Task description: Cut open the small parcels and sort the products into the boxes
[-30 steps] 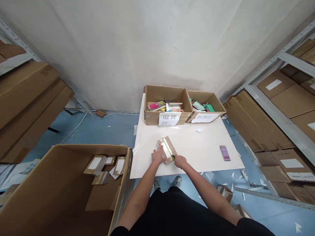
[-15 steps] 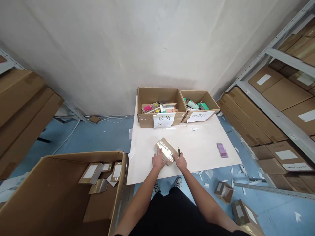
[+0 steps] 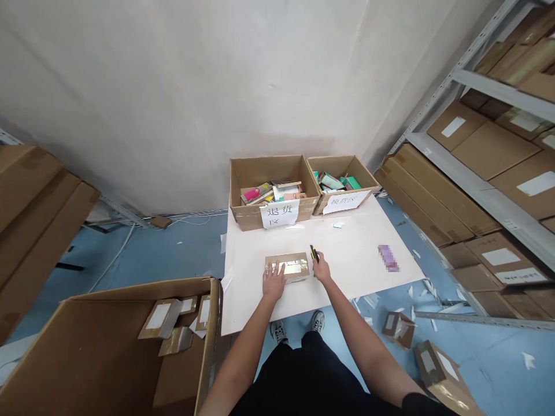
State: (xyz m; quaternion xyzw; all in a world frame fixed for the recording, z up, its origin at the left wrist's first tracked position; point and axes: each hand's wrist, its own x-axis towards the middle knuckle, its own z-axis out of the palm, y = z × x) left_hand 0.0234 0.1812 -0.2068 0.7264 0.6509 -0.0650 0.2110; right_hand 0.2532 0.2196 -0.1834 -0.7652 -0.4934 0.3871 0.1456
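On the white-topped table (image 3: 347, 277) lies a small taped cardboard box (image 3: 299, 259), its long side running left to right. My left hand (image 3: 274, 282) rests on the box's left part with the fingers spread over the top. Just off the box's right end, my right hand (image 3: 321, 269) is closed around a black and yellow utility knife (image 3: 314, 252), which points up and away from me. Whether its blade is out is too small to tell.
Two open cartons, a larger one (image 3: 243, 216) and a smaller one (image 3: 323, 207), stand at the table's back with small packages inside. A big open carton (image 3: 139, 289) is at the left. Shelving (image 3: 477, 185) with boxes lines the right. Small boxes (image 3: 398, 328) and paper scraps lie on the floor.
The small box has turned from a slant to lie straight across. My right hand has come off its right end, with the knife held up. My left hand stays on the box.
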